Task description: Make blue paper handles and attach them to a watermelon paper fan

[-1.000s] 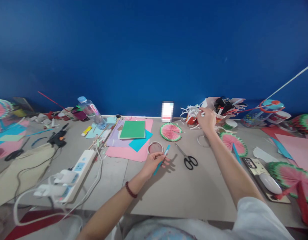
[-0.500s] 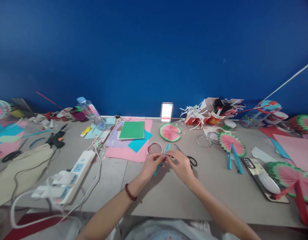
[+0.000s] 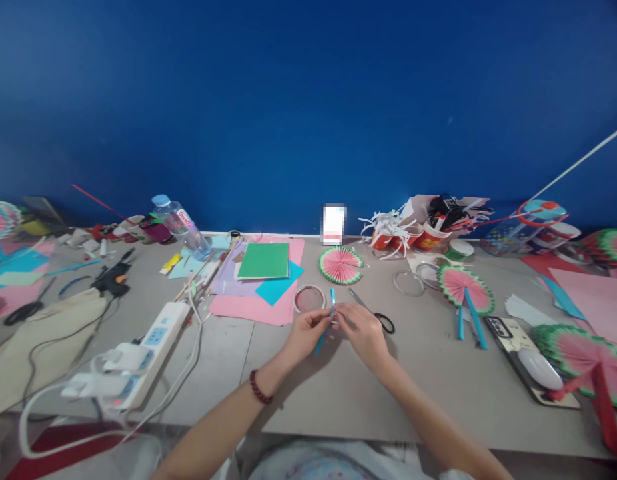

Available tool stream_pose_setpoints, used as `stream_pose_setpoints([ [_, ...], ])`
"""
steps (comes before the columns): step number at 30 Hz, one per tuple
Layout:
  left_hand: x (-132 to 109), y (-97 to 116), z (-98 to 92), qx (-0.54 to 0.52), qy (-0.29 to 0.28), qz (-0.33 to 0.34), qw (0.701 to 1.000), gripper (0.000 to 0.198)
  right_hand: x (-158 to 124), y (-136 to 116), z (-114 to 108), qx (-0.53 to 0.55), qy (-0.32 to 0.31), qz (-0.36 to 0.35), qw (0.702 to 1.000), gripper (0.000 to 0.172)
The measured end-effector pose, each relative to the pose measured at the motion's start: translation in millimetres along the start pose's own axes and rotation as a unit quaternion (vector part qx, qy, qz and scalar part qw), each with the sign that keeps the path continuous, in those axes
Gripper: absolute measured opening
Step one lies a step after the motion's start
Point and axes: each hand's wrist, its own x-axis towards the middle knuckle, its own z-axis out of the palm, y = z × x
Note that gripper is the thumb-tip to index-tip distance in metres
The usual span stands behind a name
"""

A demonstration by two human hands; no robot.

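All relative to centre fan [image 3: 341, 265], lying on table [image 3: 308, 393]. Behind it, by wall [image 3: 288, 120]: blurred-out panel [image 3: 333, 225]. In front: left hand [image 3: 305, 333] and right hand [image 3: 363, 330], strip [image 3: 333, 299] between them. Front-left, near: tape ring [image 3: 309, 288], at edge of paper sheets [image 3: 265, 260]; sheets are left. Farther left, beyond sheets: bottle [image 3: 183, 227], then glue gun [image 3: 113, 275]. Front-left, well apart: power strip [image 3: 163, 327], plugs [image 3: 128, 359] in it. Front-right, near: scissors [image 3: 361, 299], partly hidden by right hand. Right: two rings [image 3: 408, 295], then second fan [image 3: 465, 290]. Right, slightly behind: cups [image 3: 432, 239]. Front-right, far: phone [image 3: 503, 328], mouse [image 3: 538, 368] on it, third fan [image 3: 585, 357] right beside.
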Motion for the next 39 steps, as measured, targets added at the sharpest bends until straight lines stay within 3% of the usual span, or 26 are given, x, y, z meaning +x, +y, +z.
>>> stream_pose_setpoints([
  [8,-3,-4,-6.7,0.18,-0.007,0.134,0.974,0.027,-4,-3,4,-0.013,-0.02,-0.039,0.999,0.02],
  [16,-6,0,-10.2,0.268,-0.044,0.198,0.942,0.029,-9,-2,6,-0.053,0.001,-0.103,0.993,0.023],
  [20,-5,-2,-9.5,0.252,-0.046,0.191,0.948,0.029,-7,-1,5,-0.065,0.008,-0.123,0.99,0.02],
  [28,-5,2,-3.3,0.189,-0.031,0.148,0.97,0.03,-3,0,3,-0.004,0.03,-0.061,0.998,0.018],
  [39,-3,-6,-5.1,0.168,-0.032,0.113,0.979,0.031,-3,1,1,0.008,0.016,-0.04,0.999,0.019],
])
